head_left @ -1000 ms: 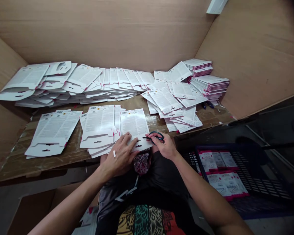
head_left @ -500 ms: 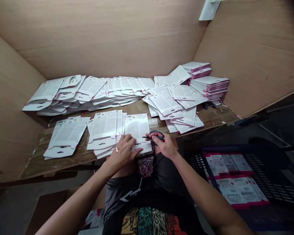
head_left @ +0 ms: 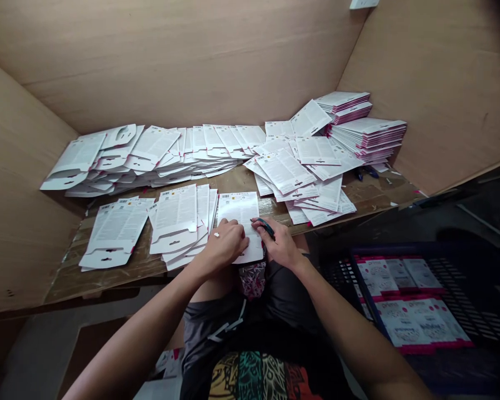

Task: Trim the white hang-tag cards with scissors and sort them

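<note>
at centre, the left hand point(head_left: 229, 243) curls over a packet point(head_left: 236, 206), grip unclear; the right hand point(head_left: 281, 244) is closed round scissors point(head_left: 266, 226). the packet's barcode point(head_left: 225, 195) shows, its print too small to read.

This looks like a packing workshop, with identical printed envelopes point(head_left: 287, 169) heaped on a counter point(head_left: 145, 265) near crated packets point(head_left: 416, 322).

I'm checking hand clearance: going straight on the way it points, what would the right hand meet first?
Most likely the white packet that the left hand rests on; depth is unclear, so the right hand and its scissors may already touch it.
</note>
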Motion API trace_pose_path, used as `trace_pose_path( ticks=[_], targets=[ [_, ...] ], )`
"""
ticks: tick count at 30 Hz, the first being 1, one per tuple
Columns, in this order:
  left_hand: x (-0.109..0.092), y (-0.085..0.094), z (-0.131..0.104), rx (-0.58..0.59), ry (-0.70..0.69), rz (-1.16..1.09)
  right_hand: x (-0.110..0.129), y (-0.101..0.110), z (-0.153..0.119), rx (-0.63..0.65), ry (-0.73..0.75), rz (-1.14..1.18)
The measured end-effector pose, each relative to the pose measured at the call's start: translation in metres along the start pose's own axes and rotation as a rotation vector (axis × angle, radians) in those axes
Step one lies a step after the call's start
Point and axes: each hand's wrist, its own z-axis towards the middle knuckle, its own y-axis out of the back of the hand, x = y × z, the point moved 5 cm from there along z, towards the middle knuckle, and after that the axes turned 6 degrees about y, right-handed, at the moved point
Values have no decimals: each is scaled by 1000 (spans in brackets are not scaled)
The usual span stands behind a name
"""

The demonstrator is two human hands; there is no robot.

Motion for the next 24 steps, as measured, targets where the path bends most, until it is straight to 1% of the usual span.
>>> trace_pose_path(
  ticks=[3,7,9,10,11,12,13,14,15,16,17,18,19,20,21,22,23,24],
  targets=[
    [-19,4,-6,2,-47,136,-2,-1,-2,10,8,-12],
    [-47,2,-13,19,-30,263,-5,-4,-4,25,27,-16],
    [-52,0,-12,47,-42,289,-5,-5,-4,28,44,-14],
    [-48,1,-10,66,-50,281,-5,-5,-4,27,53,-17],
    [-40,4,-10,87,-39,251,-5,-5,-4,27,62,-25],
    [-24,12,-10,100,26,200,-5,-4,-4,32,73,-37],
    [-3,23,-12,95,145,147,-5,-5,-4,45,86,-52],
    [23,38,-19,75,293,102,-6,-5,-5,63,103,-67],
    [51,56,-29,23,498,67,-6,-6,-5,87,124,-82],
    [74,74,-43,-32,638,87,-6,-7,-6,112,149,-97],
    [91,90,-57,-71,694,104,-6,-9,-7,140,178,-116],
    [101,100,-70,-77,691,85,-5,-12,-9,169,210,-143],
    [101,99,-79,17,565,-3,-3,-14,-10,196,244,-179],
    [93,93,-87,135,391,-114,-1,-18,-11,224,277,-225],
    [81,83,-93,234,205,-229,1,-22,-13,249,308,-277],
    [67,72,-97,280,41,-324,4,-26,-14,267,337,-337],
    [56,62,-97,255,-67,-381,7,-30,-16,282,363,-399],
    [50,52,-92,177,-118,-403,10,-34,-18,289,386,-461]
  ],
)
